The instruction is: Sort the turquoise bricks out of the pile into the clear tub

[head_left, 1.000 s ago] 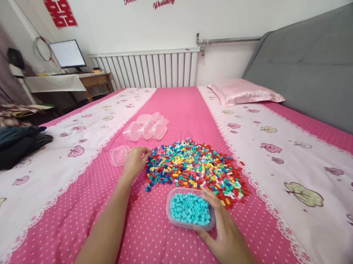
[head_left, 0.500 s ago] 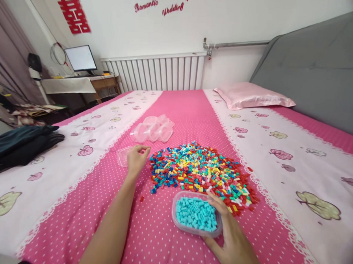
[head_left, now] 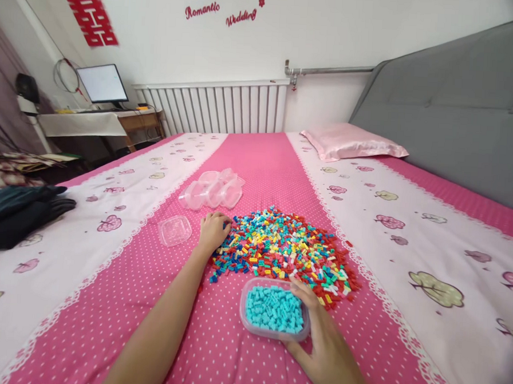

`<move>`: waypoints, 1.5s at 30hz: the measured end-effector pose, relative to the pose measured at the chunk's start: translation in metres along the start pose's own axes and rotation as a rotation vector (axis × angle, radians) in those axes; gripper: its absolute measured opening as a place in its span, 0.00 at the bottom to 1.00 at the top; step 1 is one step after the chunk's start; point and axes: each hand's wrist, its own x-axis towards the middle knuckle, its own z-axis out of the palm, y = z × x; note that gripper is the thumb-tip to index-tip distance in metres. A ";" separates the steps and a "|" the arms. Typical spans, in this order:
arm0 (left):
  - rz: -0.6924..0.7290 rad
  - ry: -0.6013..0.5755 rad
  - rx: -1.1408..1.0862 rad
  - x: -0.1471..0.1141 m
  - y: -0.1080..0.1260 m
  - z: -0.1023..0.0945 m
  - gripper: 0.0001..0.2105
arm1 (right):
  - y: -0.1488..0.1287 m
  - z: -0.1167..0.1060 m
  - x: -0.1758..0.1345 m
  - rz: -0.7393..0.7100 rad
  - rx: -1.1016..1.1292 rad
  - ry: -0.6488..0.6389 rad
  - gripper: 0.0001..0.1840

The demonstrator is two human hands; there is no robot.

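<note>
My right hand grips the right side of a clear plastic container, with the thumb near me and the fingers at its far corner. The container is full of turquoise toy building bricks and stands upright on the bed. Beyond it spreads a loose pile of small multicoloured building bricks. My left hand is at the pile's left edge, its fingers bent together beside the blue bricks. What its fingertips hold, if anything, is hidden. Left of that hand lies a clear plastic lid.
Several clear plastic containers or lids lie clustered beyond my left hand. A pink pillow rests at the far right, near the grey headboard. Dark folded clothing is on the left bed edge. A desk with a monitor stands back left.
My left hand has moved right, from beside the clear lid to the pile's edge, uncovering the lid. My right hand stays on the container. The whole view has shifted slightly.
</note>
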 end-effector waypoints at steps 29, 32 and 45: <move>0.852 -0.617 -0.461 -0.058 0.072 -0.074 0.08 | -0.003 -0.005 0.003 0.020 0.008 -0.043 0.34; 0.845 -0.638 -0.416 -0.062 0.071 -0.074 0.06 | -0.003 -0.005 0.003 0.021 0.009 -0.038 0.34; 0.797 -0.617 -0.407 -0.061 0.070 -0.075 0.05 | -0.004 -0.006 0.004 0.023 0.011 -0.055 0.34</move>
